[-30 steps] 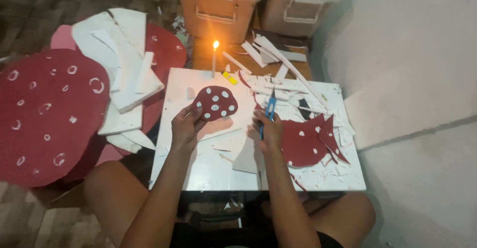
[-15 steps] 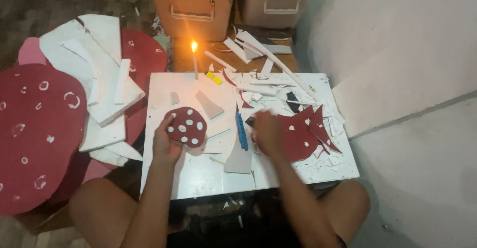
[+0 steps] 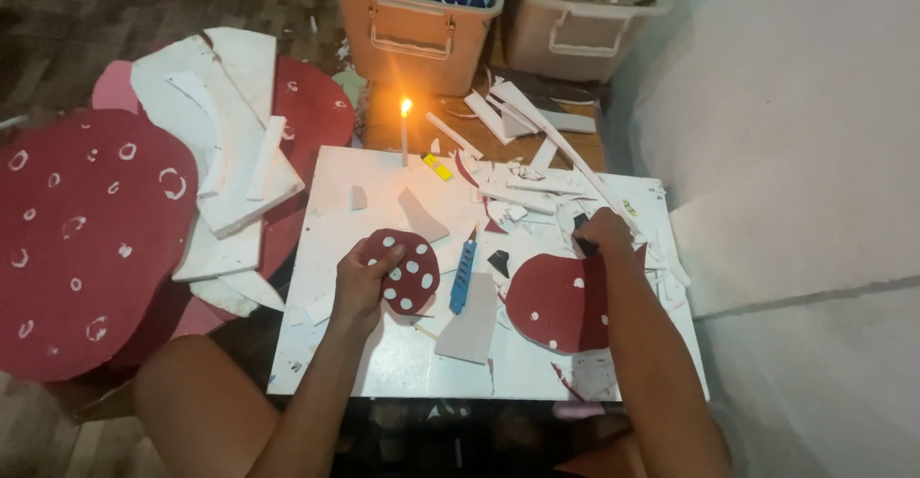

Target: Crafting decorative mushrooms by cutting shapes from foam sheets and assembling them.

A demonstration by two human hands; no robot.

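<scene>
the left hand [image 3: 362,282] is closed around the edge of a small dark-red foam disc with white dots [image 3: 406,271], which is held just above the white square worktop [image 3: 383,363], tilted toward the camera. the right hand [image 3: 604,234] is set well apart from it, fingers curled over a small dark object [image 3: 585,246] at the upper edge of a larger dark-red foam cutout with a few white dots [image 3: 556,301]; what that object is cannot be told, and it is not clear whether the fingers are clamped on it or only resting there.

between the hands a blue utility knife [image 3: 464,273] lies on the worktop, just beside the small disc, and a grey wedge-shaped offcut [image 3: 471,330] lies below it. white foam strips and scraps [image 3: 537,191] are heaped along the far right of the worktop, and a lit candle [image 3: 404,133] stands at its far edge.

judged from this, a careful grip would be served by holding the small disc at its rim only, so the dots stay untouched — and by keeping loose scraps and sleeveless forearms away from the flame.

on the floor to the left, a large dark-red foam shape with white rings [image 3: 77,248] is partly covered by white foam slabs [image 3: 230,162]; two plastic storage bins [image 3: 412,18] stand beyond the candle.
</scene>
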